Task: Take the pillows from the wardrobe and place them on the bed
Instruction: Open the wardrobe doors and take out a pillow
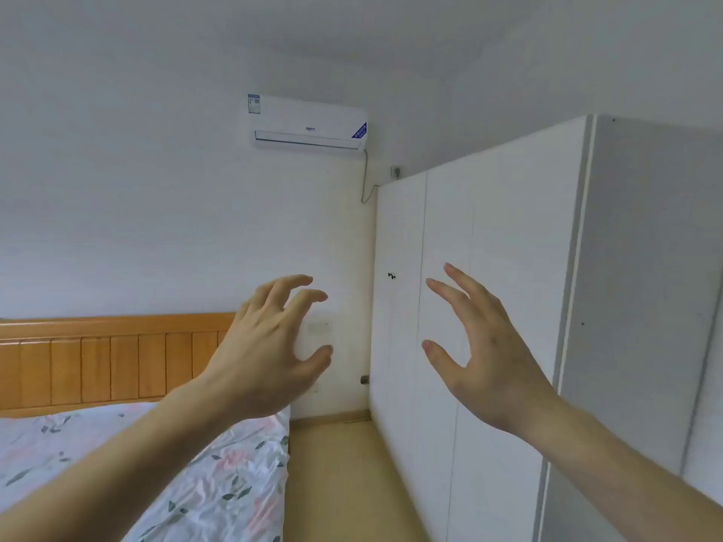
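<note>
A tall white wardrobe (504, 236) fills the right side, and all the doors I can see are closed. No pillow is in view. The bed (234, 483), covered by a white floral sheet, lies at the lower left against a wooden headboard (98, 365). My left hand (266, 354) is raised in front of me with fingers spread and curled, holding nothing. My right hand (485, 346) is raised beside it, palm inward, fingers apart and empty, in front of the wardrobe doors without touching them.
A strip of beige floor (336, 479) runs between the bed and the wardrobe. An air conditioner (307, 123) hangs high on the white back wall, its cable dropping behind the wardrobe. A grey side panel (645, 267) stands at the far right.
</note>
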Motion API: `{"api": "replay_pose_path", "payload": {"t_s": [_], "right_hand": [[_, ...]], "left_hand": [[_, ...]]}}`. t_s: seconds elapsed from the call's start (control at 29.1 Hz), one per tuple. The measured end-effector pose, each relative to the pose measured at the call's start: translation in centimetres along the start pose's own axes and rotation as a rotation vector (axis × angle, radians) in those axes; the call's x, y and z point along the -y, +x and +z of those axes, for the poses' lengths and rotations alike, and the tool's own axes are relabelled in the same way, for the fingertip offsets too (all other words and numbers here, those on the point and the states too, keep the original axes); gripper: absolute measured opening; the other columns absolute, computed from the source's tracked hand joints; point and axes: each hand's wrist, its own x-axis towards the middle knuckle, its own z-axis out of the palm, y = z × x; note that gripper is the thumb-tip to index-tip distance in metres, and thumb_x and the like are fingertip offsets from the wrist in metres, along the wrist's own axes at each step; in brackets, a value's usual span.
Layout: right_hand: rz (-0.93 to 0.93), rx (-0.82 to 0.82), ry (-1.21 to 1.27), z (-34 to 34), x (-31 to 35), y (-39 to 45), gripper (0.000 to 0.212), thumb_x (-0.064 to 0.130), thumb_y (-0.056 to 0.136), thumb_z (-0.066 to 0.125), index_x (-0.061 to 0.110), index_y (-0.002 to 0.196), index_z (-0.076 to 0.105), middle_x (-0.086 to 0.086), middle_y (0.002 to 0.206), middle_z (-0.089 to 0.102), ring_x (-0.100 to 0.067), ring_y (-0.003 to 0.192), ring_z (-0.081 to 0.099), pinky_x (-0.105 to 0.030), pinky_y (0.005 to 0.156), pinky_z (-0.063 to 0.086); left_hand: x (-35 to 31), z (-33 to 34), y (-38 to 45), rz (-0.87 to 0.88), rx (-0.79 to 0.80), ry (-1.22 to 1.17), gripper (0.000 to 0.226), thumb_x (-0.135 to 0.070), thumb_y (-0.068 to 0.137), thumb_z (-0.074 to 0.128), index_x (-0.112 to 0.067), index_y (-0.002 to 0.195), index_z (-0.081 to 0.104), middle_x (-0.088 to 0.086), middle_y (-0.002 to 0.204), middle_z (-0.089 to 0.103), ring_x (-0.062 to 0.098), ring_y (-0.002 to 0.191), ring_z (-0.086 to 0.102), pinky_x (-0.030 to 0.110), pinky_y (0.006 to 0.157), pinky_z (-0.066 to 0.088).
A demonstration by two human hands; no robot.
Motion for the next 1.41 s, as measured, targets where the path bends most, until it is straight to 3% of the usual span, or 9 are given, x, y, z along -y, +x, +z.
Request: {"api": "replay_pose_path", "payload": {"t_s": [0.27, 0.45, 0.48, 0.65, 0.79, 0.96, 1.13, 1.34, 1.41], "right_hand": [[0.107, 0.178, -0.017, 4.0, -7.0, -2.0, 0.066, 0.04, 0.096, 0.061, 0.049, 0.151, 0.026, 0.04, 0.157, 0.004, 0.012, 0.147, 0.008, -0.017, 0.107, 0.023], [0.177, 0.253, -0.016, 6.6, -12.1, -2.2, 0.065, 0.041, 0.096, 0.061, 0.052, 0.149, 0.025, 0.043, 0.155, 0.003, 0.018, 0.143, 0.006, -0.018, 0.102, 0.029], [0.201, 0.256, 0.01, 8.1, -15.9, -1.6, 0.065, 0.041, 0.096, 0.061, 0.053, 0.149, 0.025, 0.043, 0.155, 0.004, 0.018, 0.143, 0.007, -0.019, 0.102, 0.031], [0.283, 0.271, 0.032, 11.0, -22.6, 0.3, 0.063, 0.041, 0.096, 0.061, 0.052, 0.148, 0.028, 0.046, 0.153, 0.005, 0.019, 0.14, 0.012, -0.012, 0.098, 0.032], [0.328, 0.272, 0.066, 13.0, -28.8, 3.6, 0.061, 0.042, 0.096, 0.061, 0.052, 0.146, 0.029, 0.046, 0.151, 0.008, 0.013, 0.141, 0.022, -0.023, 0.104, 0.043], [0.373, 0.302, 0.073, 15.9, -33.7, 7.0, 0.06, 0.042, 0.096, 0.06, 0.052, 0.146, 0.029, 0.046, 0.15, 0.01, 0.015, 0.14, 0.023, -0.017, 0.103, 0.038], [0.425, 0.289, 0.043, 19.9, -38.2, 10.8, 0.058, 0.042, 0.096, 0.06, 0.051, 0.145, 0.03, 0.043, 0.15, 0.015, 0.016, 0.138, 0.026, -0.016, 0.107, 0.031], [0.516, 0.26, -0.039, 24.5, -41.3, 14.1, 0.057, 0.041, 0.096, 0.06, 0.053, 0.144, 0.031, 0.044, 0.149, 0.017, 0.016, 0.136, 0.029, -0.019, 0.104, 0.038], [0.613, 0.206, -0.096, 27.4, -43.2, 16.3, 0.058, 0.04, 0.096, 0.061, 0.052, 0.144, 0.031, 0.044, 0.148, 0.02, 0.016, 0.136, 0.03, -0.019, 0.106, 0.038]], "left_hand": [[1.2, 8.5, 1.6, 0.016, 0.149, -0.016, 0.062, -0.063, 0.088, 0.051, -0.04, 0.144, 0.035, -0.015, 0.159, 0.02, 0.011, 0.144, 0.023, 0.033, 0.116, 0.025], [1.8, 14.4, 3.5, 0.015, 0.236, -0.039, 0.059, -0.059, 0.09, 0.054, -0.041, 0.143, 0.035, -0.019, 0.157, 0.018, 0.01, 0.14, 0.026, 0.03, 0.114, 0.027], [1.8, 18.1, 6.2, 0.036, 0.264, -0.062, 0.059, -0.059, 0.089, 0.054, -0.041, 0.142, 0.036, -0.019, 0.157, 0.019, 0.009, 0.139, 0.028, 0.03, 0.113, 0.028], [2.1, 25.1, 11.6, 0.062, 0.325, -0.121, 0.06, -0.058, 0.089, 0.056, -0.045, 0.143, 0.034, -0.023, 0.156, 0.018, 0.005, 0.14, 0.026, 0.031, 0.115, 0.029], [2.3, 30.3, 17.0, 0.067, 0.345, -0.171, 0.059, -0.059, 0.09, 0.057, -0.048, 0.142, 0.033, -0.028, 0.155, 0.016, 0.0, 0.141, 0.023, 0.027, 0.115, 0.027], [3.8, 35.0, 21.6, 0.08, 0.381, -0.203, 0.06, -0.058, 0.09, 0.057, -0.048, 0.143, 0.032, -0.029, 0.153, 0.016, -0.002, 0.139, 0.026, 0.022, 0.113, 0.025], [7.3, 40.8, 27.8, 0.116, 0.399, -0.257, 0.061, -0.061, 0.087, 0.056, -0.049, 0.142, 0.032, -0.03, 0.153, 0.017, -0.002, 0.138, 0.031, 0.025, 0.112, 0.034], [11.9, 47.3, 34.3, 0.227, 0.419, -0.314, 0.061, -0.059, 0.089, 0.056, -0.047, 0.144, 0.032, -0.031, 0.151, 0.021, -0.002, 0.136, 0.031, 0.024, 0.111, 0.034], [13.8, 52.4, 40.4, 0.257, 0.539, -0.413, 0.059, -0.052, 0.089, 0.06, -0.043, 0.143, 0.037, -0.03, 0.147, 0.026, 0.0, 0.134, 0.036, 0.023, 0.108, 0.035]]}}
